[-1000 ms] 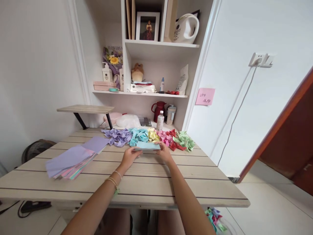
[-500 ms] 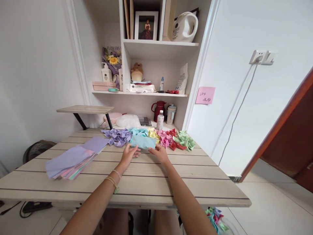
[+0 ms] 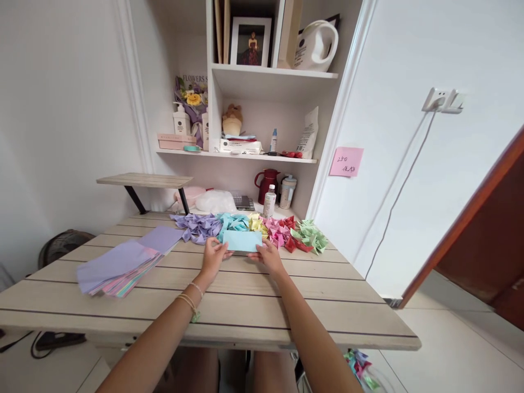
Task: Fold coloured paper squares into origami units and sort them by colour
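Note:
A light blue rectangle of paper (image 3: 243, 240) is held up between both hands, its face flat toward me. My left hand (image 3: 214, 256) pinches its lower left corner. At the lower right corner, my right hand (image 3: 267, 256) grips it between thumb and fingers. Just behind the paper lie heaps of folded paper pieces: purple (image 3: 200, 227), turquoise (image 3: 231, 221), yellow (image 3: 254, 224), pink (image 3: 277, 232), red (image 3: 302, 245) and green (image 3: 310, 236). The blue sheet hides part of the turquoise and yellow heaps.
A fanned stack of coloured paper sheets (image 3: 118, 266) lies on the left of the slatted table (image 3: 245, 305). A small raised shelf (image 3: 144, 180) stands at the back left. Behind the heaps are a clear bottle (image 3: 269, 202) and a red jug (image 3: 267, 185).
The blue paper has been turned to face me more squarely and looks flatter and straighter. Both hands have firmed their hold on its lower corners.

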`<state>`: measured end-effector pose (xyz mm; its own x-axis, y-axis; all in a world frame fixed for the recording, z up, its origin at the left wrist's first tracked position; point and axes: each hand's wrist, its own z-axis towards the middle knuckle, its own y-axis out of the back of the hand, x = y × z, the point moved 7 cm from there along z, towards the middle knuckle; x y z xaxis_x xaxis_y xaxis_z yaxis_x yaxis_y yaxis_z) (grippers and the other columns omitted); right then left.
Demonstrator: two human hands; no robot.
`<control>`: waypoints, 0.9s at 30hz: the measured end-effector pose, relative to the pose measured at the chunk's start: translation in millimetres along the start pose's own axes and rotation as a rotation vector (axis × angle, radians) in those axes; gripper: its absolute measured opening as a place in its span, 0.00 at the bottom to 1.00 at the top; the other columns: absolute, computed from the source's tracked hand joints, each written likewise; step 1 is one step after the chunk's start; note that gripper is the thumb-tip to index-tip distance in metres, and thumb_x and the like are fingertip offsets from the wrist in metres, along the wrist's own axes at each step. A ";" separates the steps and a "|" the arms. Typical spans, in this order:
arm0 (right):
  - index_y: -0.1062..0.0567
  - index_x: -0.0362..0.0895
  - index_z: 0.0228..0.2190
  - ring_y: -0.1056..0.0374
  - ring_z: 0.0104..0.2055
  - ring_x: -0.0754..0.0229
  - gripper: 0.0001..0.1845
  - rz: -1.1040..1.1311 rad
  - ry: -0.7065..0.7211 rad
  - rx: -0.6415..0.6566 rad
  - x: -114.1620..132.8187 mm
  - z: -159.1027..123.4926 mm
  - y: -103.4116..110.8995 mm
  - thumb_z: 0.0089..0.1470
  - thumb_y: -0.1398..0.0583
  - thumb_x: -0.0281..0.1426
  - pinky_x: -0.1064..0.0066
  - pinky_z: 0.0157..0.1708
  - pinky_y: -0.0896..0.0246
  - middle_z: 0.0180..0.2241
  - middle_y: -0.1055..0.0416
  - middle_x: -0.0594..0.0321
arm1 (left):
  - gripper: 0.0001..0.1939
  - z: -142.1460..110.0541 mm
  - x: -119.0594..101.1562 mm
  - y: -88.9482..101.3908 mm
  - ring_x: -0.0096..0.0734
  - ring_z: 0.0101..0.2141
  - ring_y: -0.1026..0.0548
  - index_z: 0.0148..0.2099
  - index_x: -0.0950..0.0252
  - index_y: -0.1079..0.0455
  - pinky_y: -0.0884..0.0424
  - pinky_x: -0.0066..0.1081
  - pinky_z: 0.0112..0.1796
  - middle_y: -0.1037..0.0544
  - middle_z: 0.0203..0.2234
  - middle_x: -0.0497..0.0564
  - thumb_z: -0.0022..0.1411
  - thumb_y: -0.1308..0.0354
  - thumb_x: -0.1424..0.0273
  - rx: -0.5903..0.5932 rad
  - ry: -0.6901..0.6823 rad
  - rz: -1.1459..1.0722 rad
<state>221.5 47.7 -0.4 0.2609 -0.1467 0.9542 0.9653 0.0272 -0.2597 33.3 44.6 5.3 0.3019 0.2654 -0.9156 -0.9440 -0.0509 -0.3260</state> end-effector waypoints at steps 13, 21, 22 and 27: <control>0.46 0.45 0.59 0.31 0.28 0.59 0.44 -0.475 0.286 0.288 11.6 -17.3 -27.2 0.41 0.37 0.35 0.68 0.30 0.34 0.25 0.30 0.67 | 0.19 -0.7 11.3 -5.5 0.35 0.33 0.23 0.36 0.70 0.25 0.27 0.35 0.40 0.21 0.30 0.55 0.41 0.33 0.65 0.090 0.091 0.018; 0.22 0.41 0.30 0.31 0.34 0.57 0.15 -0.368 0.302 0.071 17.4 -4.8 -4.9 0.41 0.37 0.39 0.65 0.34 0.35 0.40 0.27 0.53 | 0.16 -3.0 11.9 -9.4 0.35 0.33 0.23 0.35 0.71 0.25 0.28 0.37 0.42 0.21 0.30 0.56 0.42 0.32 0.67 0.138 0.123 0.014; 0.23 0.41 0.30 0.31 0.32 0.58 0.16 -0.312 0.267 0.061 15.3 -4.0 -3.3 0.40 0.36 0.39 0.65 0.34 0.35 0.37 0.27 0.54 | 0.17 -3.5 11.8 -11.0 0.35 0.33 0.23 0.35 0.71 0.25 0.29 0.36 0.43 0.21 0.30 0.56 0.41 0.32 0.67 0.153 0.118 0.034; 0.24 0.42 0.35 0.33 0.32 0.61 0.24 -0.184 0.136 0.227 4.4 -8.4 -16.3 0.31 0.31 0.35 0.69 0.36 0.38 0.31 0.27 0.62 | 0.22 -1.5 12.3 -10.5 0.38 0.34 0.23 0.36 0.70 0.25 0.30 0.36 0.43 0.20 0.28 0.55 0.35 0.30 0.70 0.173 0.079 0.131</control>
<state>206.8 38.4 6.7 0.0928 -0.3002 0.9493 0.9781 0.2058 -0.0305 47.0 47.0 -2.8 0.1786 0.1912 -0.9652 -0.9825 0.0874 -0.1645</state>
